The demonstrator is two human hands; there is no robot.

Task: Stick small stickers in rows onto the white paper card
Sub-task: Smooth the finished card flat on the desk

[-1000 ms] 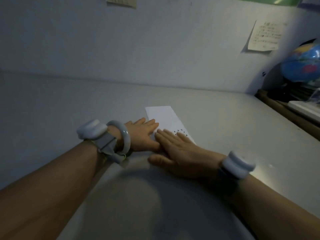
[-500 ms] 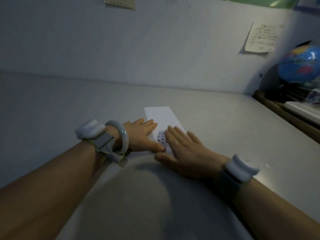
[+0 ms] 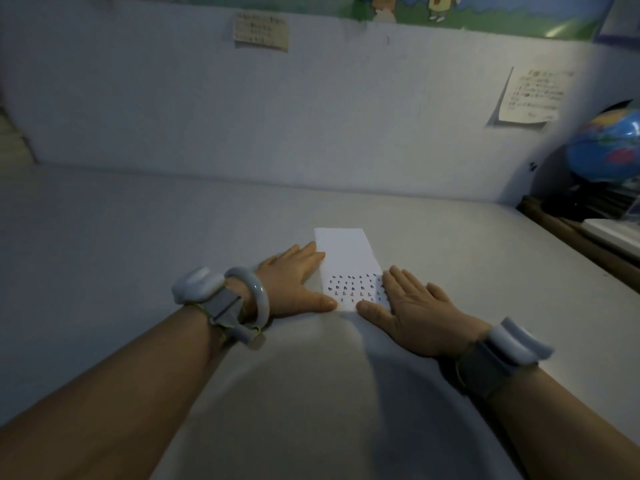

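Resting both hands flat, fingers spread, holding nothing: my left hand [image 3: 294, 282] at the white paper card's [image 3: 346, 256] 9 o'clock edge, right hand [image 3: 415, 310] at 4 o'clock, stickers [image 3: 356, 289] in rows between them on the table [image 3: 173, 237].

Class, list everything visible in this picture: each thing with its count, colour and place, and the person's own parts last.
paper card: one, white, mid-table
stickers: many, dark, rows on card's near part
table: one, pale grey
notes: two, yellowish, on wall
globe: one, blue, far right
picture strip: one, green, wall top
bangle: one, pale, left wrist
wrist devices: two, white
left hand: flat, card's left edge
right hand: flat, card's right edge
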